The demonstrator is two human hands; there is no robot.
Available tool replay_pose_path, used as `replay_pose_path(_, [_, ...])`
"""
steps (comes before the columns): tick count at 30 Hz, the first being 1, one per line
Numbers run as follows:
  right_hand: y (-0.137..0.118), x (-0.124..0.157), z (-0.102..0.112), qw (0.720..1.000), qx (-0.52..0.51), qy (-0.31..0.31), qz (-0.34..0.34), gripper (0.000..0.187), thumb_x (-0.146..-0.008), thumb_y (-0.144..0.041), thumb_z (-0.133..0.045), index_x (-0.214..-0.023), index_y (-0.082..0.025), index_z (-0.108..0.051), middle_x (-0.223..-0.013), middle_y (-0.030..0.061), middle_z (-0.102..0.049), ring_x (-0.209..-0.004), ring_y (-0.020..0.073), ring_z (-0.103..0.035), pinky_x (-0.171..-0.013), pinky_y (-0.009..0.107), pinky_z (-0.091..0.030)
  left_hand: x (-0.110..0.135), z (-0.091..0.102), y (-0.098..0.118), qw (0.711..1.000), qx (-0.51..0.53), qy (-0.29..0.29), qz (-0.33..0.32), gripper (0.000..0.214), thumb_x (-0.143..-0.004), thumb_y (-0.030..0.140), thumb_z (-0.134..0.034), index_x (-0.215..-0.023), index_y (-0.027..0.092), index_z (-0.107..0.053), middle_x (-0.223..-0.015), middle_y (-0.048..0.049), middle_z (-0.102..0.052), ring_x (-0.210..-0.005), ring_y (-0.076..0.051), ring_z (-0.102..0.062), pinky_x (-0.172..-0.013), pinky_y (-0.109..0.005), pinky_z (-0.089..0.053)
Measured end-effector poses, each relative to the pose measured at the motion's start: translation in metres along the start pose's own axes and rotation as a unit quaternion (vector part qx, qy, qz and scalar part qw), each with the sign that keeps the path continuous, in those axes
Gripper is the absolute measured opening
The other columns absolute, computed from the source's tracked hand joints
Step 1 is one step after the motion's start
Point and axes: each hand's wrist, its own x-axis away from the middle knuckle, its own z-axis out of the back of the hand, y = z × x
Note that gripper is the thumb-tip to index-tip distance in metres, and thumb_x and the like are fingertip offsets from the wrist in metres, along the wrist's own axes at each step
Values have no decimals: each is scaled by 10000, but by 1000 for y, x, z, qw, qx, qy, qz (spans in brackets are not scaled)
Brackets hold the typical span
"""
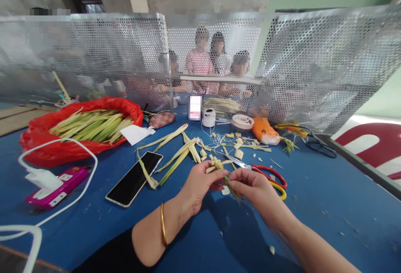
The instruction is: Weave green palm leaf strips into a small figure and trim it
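My left hand point(200, 183), with a gold bangle at the wrist, grips a small woven piece of pale leaf strips point(217, 163) between thumb and fingers. Thin green ends point(232, 190) hang down from it. My right hand point(255, 187) is closed in a pinch at these ends, close to my left fingertips; exactly what lies between its fingers is partly hidden. Just behind my right hand lie scissors point(267, 172) with red and yellow handles, blades pointing left. Long leaf strips point(178, 158) are spread on the blue table beyond my left hand.
Left stands a red plastic bag point(125, 108) of leaf strips. A dark phone point(134, 179) and a magenta power strip point(59, 189) lie nearby. Behind are a string spool point(209, 118), a tape roll point(242, 121), an orange packet point(265, 130) and a perforated metal screen point(125, 47), with people beyond.
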Motion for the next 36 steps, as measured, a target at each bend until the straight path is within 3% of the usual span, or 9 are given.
replay_pose_path(3, [-1,1,1,1000,-18,-15,1,264,-699,-400,-739,-717,-165,-620,-593,-35,-536,-561,89,-423,-543,233,-337,-1,0,-1,1000,-2,-4,-7,292,-653,224,-782,-870,137,-605,-793,-37,-658,-637,-124,-621,-540,-219,-487])
replay_pose_path(7, [-4,1,2,999,-37,-13,-7,270,-699,-408,-750,-708,-163,-637,-601,-33,-544,-556,80,-424,-537,224,-340,-2,0,-3,1000,-7,-5,-18,249,-701,238,-739,-886,149,-599,-733,-11,-630,-593,-114,-605,-472,-194,-430])
replay_pose_path(13, [-4,3,2,996,-75,-37,-42,269,-677,-388,-775,-736,-158,-648,-600,-32,-561,-547,72,-433,-530,215,-336,0,0,-3,1000,18,-12,-14,310,-681,313,-773,-884,142,-613,-761,-33,-639,-650,-133,-612,-557,-239,-489])
replay_pose_path(18, [-5,3,4,996,-79,-16,-32,234,-664,-342,-781,-758,-161,-668,-616,-22,-591,-560,80,-461,-541,216,-350,-1,2,-2,999,7,-36,-1,393,-587,218,-822,-919,138,-626,-755,-25,-651,-658,-138,-622,-578,-241,-486])
replay_pose_path(25, [-5,2,8,984,-160,-30,-66,248,-627,-314,-804,-786,-168,-681,-675,1,-634,-594,103,-530,-602,237,-410,-2,2,-1,997,9,-82,11,414,-632,280,-810,-971,147,-615,-761,-17,-654,-641,-139,-639,-671,-294,-524])
replay_pose_path(31, [-6,1,3,998,-59,-22,-19,287,-666,-411,-770,-712,-158,-644,-601,-18,-570,-556,92,-445,-555,239,-351,-1,2,-2,997,-13,-78,6,384,-639,299,-810,-933,145,-617,-721,-7,-646,-594,-123,-621,-623,-271,-514])
replay_pose_path(36, [-6,1,1,999,-30,-22,-7,299,-657,-418,-753,-640,-170,-588,-548,-38,-511,-533,91,-388,-536,245,-304,-2,2,-4,994,22,-85,63,391,-587,262,-845,-901,125,-656,-735,-22,-655,-625,-116,-635,-651,-246,-510])
